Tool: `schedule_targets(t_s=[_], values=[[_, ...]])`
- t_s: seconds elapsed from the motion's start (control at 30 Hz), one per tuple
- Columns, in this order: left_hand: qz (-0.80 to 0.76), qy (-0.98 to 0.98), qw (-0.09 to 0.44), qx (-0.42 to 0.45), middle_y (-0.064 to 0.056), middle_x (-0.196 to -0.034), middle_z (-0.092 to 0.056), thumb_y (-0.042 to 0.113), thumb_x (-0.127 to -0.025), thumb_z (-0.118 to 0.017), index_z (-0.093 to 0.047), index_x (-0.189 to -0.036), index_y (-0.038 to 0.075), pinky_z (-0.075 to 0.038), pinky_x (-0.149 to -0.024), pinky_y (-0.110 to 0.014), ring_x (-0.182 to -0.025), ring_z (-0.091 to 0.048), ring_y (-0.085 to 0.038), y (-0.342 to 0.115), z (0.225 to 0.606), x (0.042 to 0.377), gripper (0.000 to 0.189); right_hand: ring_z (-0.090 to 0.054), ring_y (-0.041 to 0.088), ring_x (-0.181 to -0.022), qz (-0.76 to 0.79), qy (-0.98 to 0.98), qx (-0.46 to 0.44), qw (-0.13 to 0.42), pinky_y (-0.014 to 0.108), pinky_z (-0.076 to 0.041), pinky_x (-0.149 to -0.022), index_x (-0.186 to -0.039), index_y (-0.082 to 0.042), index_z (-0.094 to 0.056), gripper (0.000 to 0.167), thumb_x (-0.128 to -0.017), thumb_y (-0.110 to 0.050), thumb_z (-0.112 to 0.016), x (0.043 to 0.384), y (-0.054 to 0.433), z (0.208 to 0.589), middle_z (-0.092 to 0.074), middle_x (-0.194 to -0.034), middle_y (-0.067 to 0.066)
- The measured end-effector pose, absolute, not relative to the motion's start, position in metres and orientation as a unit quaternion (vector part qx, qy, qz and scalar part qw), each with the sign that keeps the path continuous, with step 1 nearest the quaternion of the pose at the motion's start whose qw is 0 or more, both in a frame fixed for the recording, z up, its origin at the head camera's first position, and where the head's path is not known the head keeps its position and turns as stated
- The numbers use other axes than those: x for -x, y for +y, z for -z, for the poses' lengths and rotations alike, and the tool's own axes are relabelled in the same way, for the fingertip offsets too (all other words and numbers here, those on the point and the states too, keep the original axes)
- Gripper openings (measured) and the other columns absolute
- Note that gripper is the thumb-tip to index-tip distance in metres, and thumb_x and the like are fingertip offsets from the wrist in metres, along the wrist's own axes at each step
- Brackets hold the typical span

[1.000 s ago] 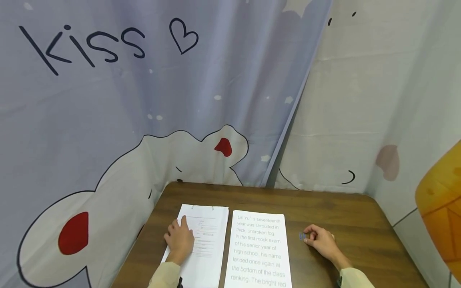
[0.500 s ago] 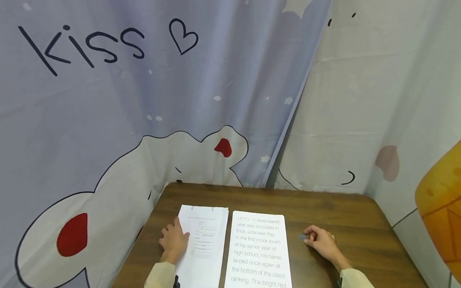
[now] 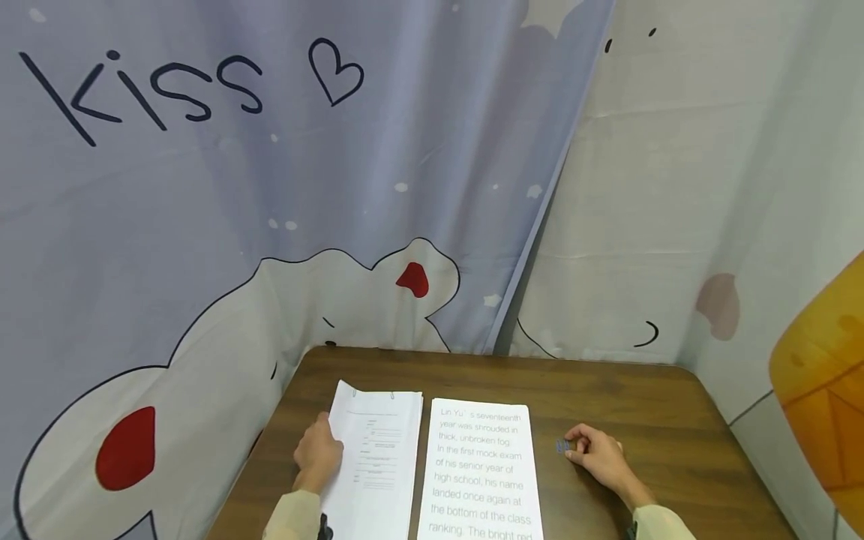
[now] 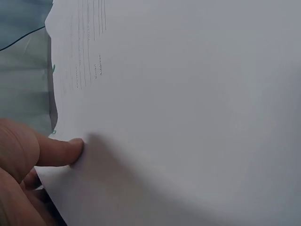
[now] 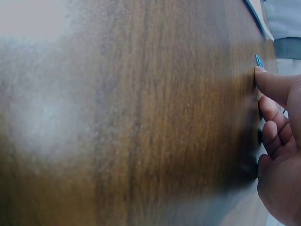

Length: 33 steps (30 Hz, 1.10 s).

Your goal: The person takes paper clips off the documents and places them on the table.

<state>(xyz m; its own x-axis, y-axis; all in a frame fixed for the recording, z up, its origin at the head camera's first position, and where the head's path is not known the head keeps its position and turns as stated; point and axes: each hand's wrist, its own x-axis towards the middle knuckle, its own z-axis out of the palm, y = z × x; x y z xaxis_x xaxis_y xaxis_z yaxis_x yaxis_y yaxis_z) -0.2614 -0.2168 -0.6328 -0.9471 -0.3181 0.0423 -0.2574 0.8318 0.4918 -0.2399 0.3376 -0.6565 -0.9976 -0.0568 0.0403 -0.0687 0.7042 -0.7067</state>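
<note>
A stack of printed white sheets lies on the left of the table, with paper clips at its top edge. My left hand holds the stack's left edge. In the left wrist view the thumb lies on top of the paper and other fingers are partly hidden beneath the edge. The stack's upper left corner is raised. My right hand is low over the table, with thumb and index finger pinching small blue paper clips. In the right wrist view one blue clip sticks out past the thumb tip.
A large-print text page lies between the two hands, right beside the stack. The brown wooden table has rounded far corners. Printed curtains hang behind it and at both sides.
My left hand has slid left from the top of the stack to its left edge and taken hold there. The upper left corner has lifted. The right hand stays with the clips.
</note>
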Motion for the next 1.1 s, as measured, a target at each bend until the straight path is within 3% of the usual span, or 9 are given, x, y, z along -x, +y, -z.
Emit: schedule_targets(t_s=[0.1,0.33,0.53,0.63,0.8,0.93,1.1], values=[[0.250,-0.955,0.067,-0.145,-0.032,-0.105,-0.071,-0.002,-0.081,-0.063,-0.060,-0.119,-0.004,-0.055,-0.071,-0.067,-0.095,-0.070,-0.054,-0.221,0.633,0.259,0.038,-0.050,0.007,-0.063,-0.381,-0.924,-0.036,0.009,0.048,-0.034,-0.090,-0.104,-0.013,-0.073,0.023,-0.086,-0.013,-0.086,0.240,0.337,0.656,-0.059,-0.073,-0.005],[0.285,-0.951,0.076,-0.088,-0.031,-0.105,-0.073,-0.001,-0.088,-0.064,-0.060,-0.121,0.000,-0.055,-0.062,-0.059,-0.087,-0.072,-0.047,-0.239,0.619,0.256,0.034,-0.050,0.006,-0.063,-0.376,-0.925,-0.043,0.020,0.044,-0.031,-0.085,-0.104,-0.012,-0.073,0.023,-0.085,-0.010,-0.085,0.241,0.335,0.651,-0.059,-0.073,-0.005],[0.368,-0.924,0.096,-0.041,-0.029,-0.126,-0.072,-0.001,-0.093,-0.068,-0.064,-0.133,0.000,-0.058,-0.093,-0.064,-0.113,-0.071,-0.046,-0.254,0.600,0.254,0.040,-0.049,0.006,-0.063,-0.375,-0.926,-0.044,0.017,0.044,-0.032,-0.086,-0.105,-0.011,-0.073,0.023,-0.085,-0.011,-0.085,0.241,0.335,0.651,-0.059,-0.073,-0.005],[0.402,-0.909,0.105,-0.032,-0.028,-0.129,-0.071,0.000,-0.094,-0.069,-0.063,-0.135,-0.002,-0.057,-0.098,-0.063,-0.116,-0.069,-0.044,-0.253,0.591,0.253,0.041,-0.049,0.006,-0.062,-0.376,-0.926,-0.041,0.013,0.042,-0.033,-0.085,-0.105,-0.012,-0.073,0.023,-0.085,-0.011,-0.085,0.240,0.336,0.653,-0.058,-0.073,-0.005],[0.456,-0.881,0.119,-0.033,-0.028,-0.122,-0.073,0.001,-0.095,-0.071,-0.065,-0.135,-0.002,-0.060,-0.084,-0.045,-0.101,-0.071,-0.034,-0.245,0.573,0.249,0.041,-0.049,0.005,-0.061,-0.371,-0.928,-0.042,0.014,0.037,-0.033,-0.082,-0.105,-0.013,-0.073,0.024,-0.085,-0.012,-0.086,0.241,0.337,0.655,-0.058,-0.073,-0.006],[0.518,-0.849,0.097,-0.038,-0.028,-0.123,-0.073,0.002,-0.096,-0.071,-0.063,-0.138,-0.001,-0.058,-0.073,-0.030,-0.091,-0.071,-0.025,-0.234,0.561,0.247,0.043,-0.048,0.005,-0.061,-0.366,-0.930,-0.042,0.015,0.036,-0.033,-0.080,-0.105,-0.012,-0.073,0.024,-0.085,-0.012,-0.086,0.240,0.337,0.655,-0.058,-0.073,-0.006],[0.584,-0.808,0.060,-0.043,-0.029,-0.125,-0.072,0.000,-0.096,-0.069,-0.061,-0.142,-0.001,-0.060,-0.069,-0.027,-0.088,-0.072,-0.022,-0.214,0.554,0.244,0.046,-0.048,0.005,-0.062,-0.378,-0.924,-0.051,0.009,0.029,-0.035,-0.073,-0.107,-0.010,-0.072,0.026,-0.085,-0.012,-0.086,0.241,0.339,0.655,-0.059,-0.074,-0.006]])
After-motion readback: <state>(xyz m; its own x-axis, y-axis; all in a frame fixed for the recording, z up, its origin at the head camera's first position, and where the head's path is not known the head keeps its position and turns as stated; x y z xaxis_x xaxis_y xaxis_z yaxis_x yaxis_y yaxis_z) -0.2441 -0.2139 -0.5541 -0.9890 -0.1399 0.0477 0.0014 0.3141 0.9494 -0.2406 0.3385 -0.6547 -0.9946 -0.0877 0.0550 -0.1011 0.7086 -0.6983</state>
